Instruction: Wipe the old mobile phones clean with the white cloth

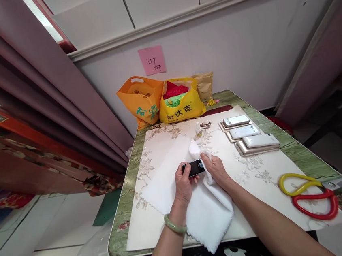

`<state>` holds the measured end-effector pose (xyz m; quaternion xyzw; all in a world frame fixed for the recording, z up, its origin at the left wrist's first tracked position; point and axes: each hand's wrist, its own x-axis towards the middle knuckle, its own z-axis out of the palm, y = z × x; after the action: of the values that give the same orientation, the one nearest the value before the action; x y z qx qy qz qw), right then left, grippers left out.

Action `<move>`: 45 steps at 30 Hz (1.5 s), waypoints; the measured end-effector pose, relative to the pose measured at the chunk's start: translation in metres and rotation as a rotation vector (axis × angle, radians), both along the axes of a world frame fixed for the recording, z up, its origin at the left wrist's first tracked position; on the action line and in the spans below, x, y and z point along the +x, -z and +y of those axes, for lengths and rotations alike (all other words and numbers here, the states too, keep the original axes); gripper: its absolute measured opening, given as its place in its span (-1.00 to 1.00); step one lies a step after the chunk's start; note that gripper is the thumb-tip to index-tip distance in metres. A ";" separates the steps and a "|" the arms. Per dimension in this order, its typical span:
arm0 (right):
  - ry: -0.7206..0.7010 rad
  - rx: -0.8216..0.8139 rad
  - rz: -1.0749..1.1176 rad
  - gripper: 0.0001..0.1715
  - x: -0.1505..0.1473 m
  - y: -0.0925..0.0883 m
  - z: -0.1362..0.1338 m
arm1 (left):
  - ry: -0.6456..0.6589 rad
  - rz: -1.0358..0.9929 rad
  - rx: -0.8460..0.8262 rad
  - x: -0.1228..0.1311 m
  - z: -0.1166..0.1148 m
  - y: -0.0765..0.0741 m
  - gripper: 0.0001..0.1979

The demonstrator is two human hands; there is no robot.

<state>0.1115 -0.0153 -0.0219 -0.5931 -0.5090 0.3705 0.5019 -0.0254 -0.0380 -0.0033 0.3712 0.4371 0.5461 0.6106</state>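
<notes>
A small black mobile phone (pixel 195 168) is gripped by my left hand (pixel 184 179), thumb on its face and fingers beneath. My right hand (pixel 214 167) pinches a fold of a white cloth (pixel 209 217) against the phone's right end. The rest of the cloth hangs below both hands and over the table's near edge. Just beyond the hands stands a small white bottle (pixel 198 129), with a pair of glasses (pixel 205 124) beside it.
Stacked phones (pixel 261 141) lie at the right. Large scissors (pixel 314 194) with yellow and red handles rest at the near right corner, blades past the edge. An orange bag (pixel 143 100), a stuffed yellow bag (pixel 183 109) and a brown pouch (pixel 204 84) stand along the back.
</notes>
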 end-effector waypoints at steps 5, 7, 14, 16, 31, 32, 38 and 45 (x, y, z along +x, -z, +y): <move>-0.159 0.064 0.016 -0.52 0.001 -0.002 -0.003 | -0.065 -0.063 -0.009 -0.001 0.002 -0.002 -0.66; -0.170 0.055 0.038 -0.50 0.003 -0.004 -0.004 | -0.033 -0.050 -0.004 -0.001 0.002 -0.003 -0.67; 0.030 -0.053 0.349 -0.45 0.002 -0.002 -0.001 | 0.316 0.221 0.007 -0.007 -0.003 -0.009 -0.69; 0.060 -0.054 0.381 -0.46 0.002 0.000 0.001 | 0.473 0.320 0.040 -0.007 0.002 -0.012 -0.75; 0.076 -0.036 0.092 -0.34 -0.003 -0.002 0.012 | -0.033 0.502 0.135 0.033 0.017 -0.004 -0.66; 0.074 -0.032 0.056 -0.34 -0.004 -0.002 0.012 | -0.071 0.498 0.128 0.035 0.018 -0.003 -0.65; -0.003 0.018 -0.284 -0.32 -0.008 -0.002 0.011 | -0.292 0.574 0.098 0.047 0.046 -0.009 -0.59; -0.059 0.012 -0.362 -0.37 -0.008 -0.002 0.007 | -0.377 0.489 0.032 0.051 0.077 -0.007 -0.57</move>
<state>0.1037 -0.0087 -0.0194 -0.6318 -0.6106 0.2691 0.3945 0.0254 0.0390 0.0041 0.4138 0.6236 0.5510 0.3692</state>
